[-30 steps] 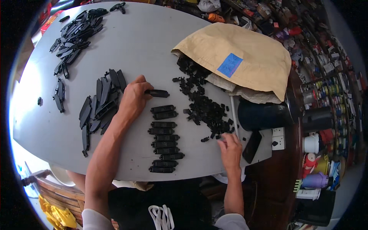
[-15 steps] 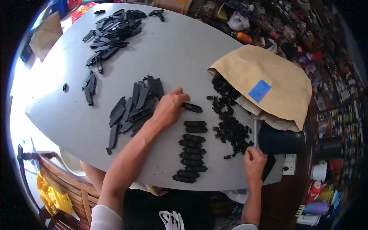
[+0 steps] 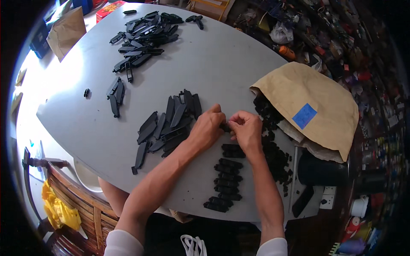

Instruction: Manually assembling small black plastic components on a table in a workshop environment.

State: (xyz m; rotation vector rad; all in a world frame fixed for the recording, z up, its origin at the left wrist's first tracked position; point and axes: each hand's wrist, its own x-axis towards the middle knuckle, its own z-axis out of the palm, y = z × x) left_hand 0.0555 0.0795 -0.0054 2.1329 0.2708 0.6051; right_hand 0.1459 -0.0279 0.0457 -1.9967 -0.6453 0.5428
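Note:
My left hand (image 3: 208, 127) is closed on a black elongated plastic part (image 3: 224, 127), mostly hidden by the fingers. At that part's right end my right hand (image 3: 248, 131) is closed in a pinch; whatever small thing it may hold cannot be made out. Below both hands lies a column of similar black plastic parts (image 3: 227, 177), set side by side. Beside my left forearm is a loose heap of longer black plastic pieces (image 3: 177, 115). Small black pieces (image 3: 277, 164) lie scattered to the right of my right forearm, spilling from a tan paper bag (image 3: 329, 98) with a blue label.
Another heap of black pieces (image 3: 147, 38) covers the table's far left, with a smaller cluster (image 3: 116, 96) nearer. A dark flat object (image 3: 303, 201) lies at the right edge. Left of the table stands a wooden chair (image 3: 79, 187) with a yellow bag (image 3: 60, 209). Cluttered shelves (image 3: 341, 51) line the right.
My right hand has moved up and left from the small black pieces to the part in my left hand. The whole view has shifted slightly, uncovering more of the dark flat object.

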